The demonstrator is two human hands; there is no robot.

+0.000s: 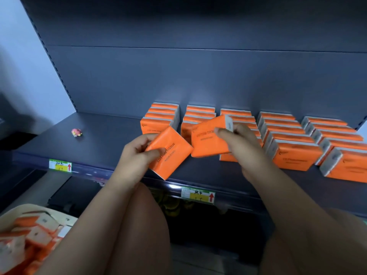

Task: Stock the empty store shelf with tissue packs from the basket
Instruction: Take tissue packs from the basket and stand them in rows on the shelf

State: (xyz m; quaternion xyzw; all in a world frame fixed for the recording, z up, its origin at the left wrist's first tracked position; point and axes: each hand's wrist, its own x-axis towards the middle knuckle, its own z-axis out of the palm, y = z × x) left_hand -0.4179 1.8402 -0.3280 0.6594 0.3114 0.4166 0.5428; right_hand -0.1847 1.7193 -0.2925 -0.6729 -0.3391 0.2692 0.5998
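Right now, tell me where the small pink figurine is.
In the head view, the small pink figurine sits on the left side of the shelf, left of the leftmost row of orange tissue packs and behind the left price tag.

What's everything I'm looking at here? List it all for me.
shelf: one, dark grey-blue, across the middle
shelved tissue packs: five rows, orange, shelf's right part
left pack: one, orange, held over shelf front
right pack: one, orange, held beside it
basket: one, cream, lower left
basket packs: several, orange, inside basket
price labels: two, green and yellow, shelf's front edge
small trinket: one, pink, shelf's left part
left hand: one, grips left pack
right hand: one, grips right pack
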